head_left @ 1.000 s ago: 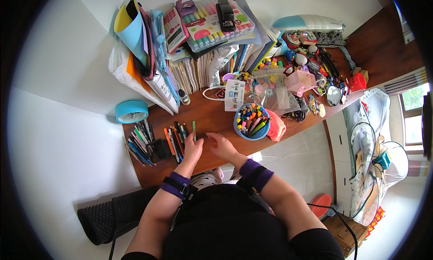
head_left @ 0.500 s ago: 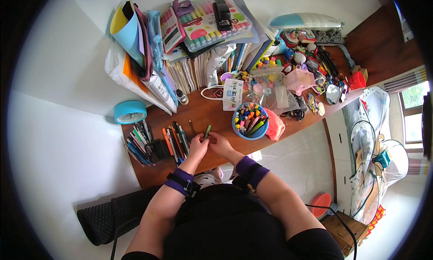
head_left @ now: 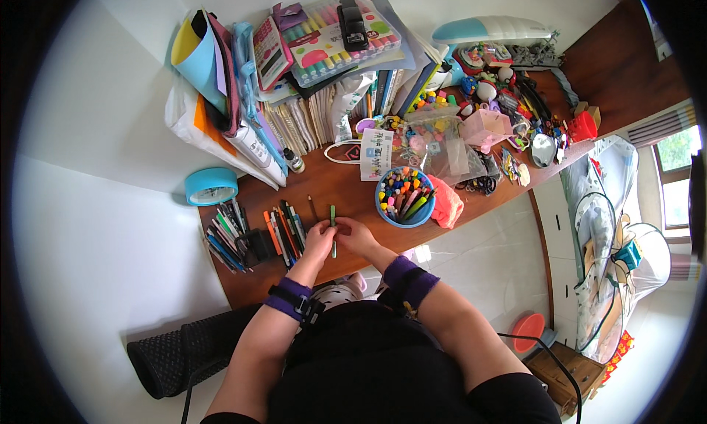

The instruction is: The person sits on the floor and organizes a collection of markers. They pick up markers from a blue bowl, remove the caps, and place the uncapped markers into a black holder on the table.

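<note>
Between my left hand (head_left: 318, 241) and my right hand (head_left: 356, 237) is a slim green marker (head_left: 333, 216), pinched by the fingers of both. It points away from me, its far end showing above the fingertips and its near end below them. Just past my left hand lies a brown pencil (head_left: 312, 207). A row of pens and pencils (head_left: 280, 231) lies side by side to the left of that hand. Beyond my right hand stands a round blue container (head_left: 381, 207) packed with colored markers and crayons.
Left of the row are a black box (head_left: 258, 246) and another bunch of pens (head_left: 225, 236). A blue tape roll (head_left: 211, 186) stands by the wall. Books and a marker case (head_left: 317, 56) line the back. Toys, a pink box (head_left: 487, 129) and an orange-pink cloth (head_left: 447, 203) lie rightward.
The green marker has turned from a slant to nearly straight away from me, and more of its near end shows. Both hands stay together; the view has shifted slightly.
</note>
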A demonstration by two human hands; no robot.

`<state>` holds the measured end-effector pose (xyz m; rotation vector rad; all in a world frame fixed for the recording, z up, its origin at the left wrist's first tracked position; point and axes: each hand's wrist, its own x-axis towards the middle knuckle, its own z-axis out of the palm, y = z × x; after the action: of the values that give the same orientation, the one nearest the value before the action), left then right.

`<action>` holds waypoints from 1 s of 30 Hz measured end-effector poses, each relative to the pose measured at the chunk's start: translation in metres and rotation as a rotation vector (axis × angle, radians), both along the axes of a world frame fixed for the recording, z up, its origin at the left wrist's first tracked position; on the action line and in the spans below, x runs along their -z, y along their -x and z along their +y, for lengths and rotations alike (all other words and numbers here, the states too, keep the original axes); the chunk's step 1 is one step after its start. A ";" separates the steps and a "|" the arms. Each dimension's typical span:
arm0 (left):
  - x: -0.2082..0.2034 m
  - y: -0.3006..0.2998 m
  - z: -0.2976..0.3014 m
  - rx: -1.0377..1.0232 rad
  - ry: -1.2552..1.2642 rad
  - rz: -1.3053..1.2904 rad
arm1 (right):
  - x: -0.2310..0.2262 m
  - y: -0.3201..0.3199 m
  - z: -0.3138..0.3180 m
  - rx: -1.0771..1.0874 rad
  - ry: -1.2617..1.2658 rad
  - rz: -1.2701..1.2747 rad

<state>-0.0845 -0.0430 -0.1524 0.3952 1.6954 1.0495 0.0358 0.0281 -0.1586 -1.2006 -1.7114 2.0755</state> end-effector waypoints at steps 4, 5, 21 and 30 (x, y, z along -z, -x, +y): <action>-0.025 -0.003 0.000 0.063 -0.092 0.040 | -0.024 -0.009 0.000 0.025 -0.111 0.034; -0.033 -0.005 0.001 0.082 -0.115 0.049 | -0.029 -0.012 0.001 0.035 -0.143 0.031; -0.175 -0.063 0.034 0.243 -0.576 0.104 | -0.166 -0.082 0.027 0.370 -0.732 0.142; -0.155 -0.110 0.067 0.381 -0.656 -0.039 | -0.158 -0.133 0.055 0.409 -0.973 -0.059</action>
<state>0.0257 0.0239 0.0025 1.0629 1.1387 1.2886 0.1685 0.0830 -0.0006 -1.1100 -1.8988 0.7782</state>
